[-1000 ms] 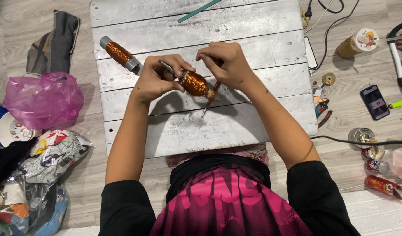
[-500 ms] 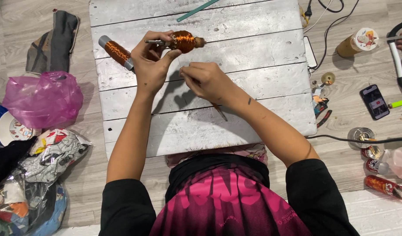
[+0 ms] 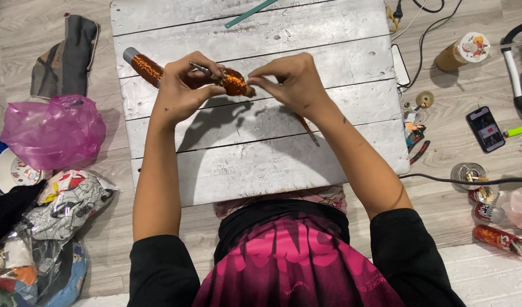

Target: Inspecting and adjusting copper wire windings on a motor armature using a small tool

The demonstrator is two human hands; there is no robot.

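The right hand [image 3: 292, 82], low on the board half a second ago, is now up beside the copper-wound bobbin [image 3: 234, 83], fingertips pinching its right end. The left hand [image 3: 181, 91] holding it sits slightly nearer than before.

Two bare hands, raised together above the lap, arms stretched forward.

Left hand [image 3: 178, 91]: forearm bare, running straight up from a black sleeve at the elbow; wrist slightly bent inward; fingers curled, thumb and fingertips [image 3: 211, 67] closed in a pinch grip. Right hand [image 3: 292, 82]: forearm bare, angled up and inward from a black sleeve; back of hand facing the camera; thumb and forefinger pinched at the tip, pointing toward the left hand. The two sets of fingertips sit just beside each other, nearly meeting. Elbows spread apart, hands converging.
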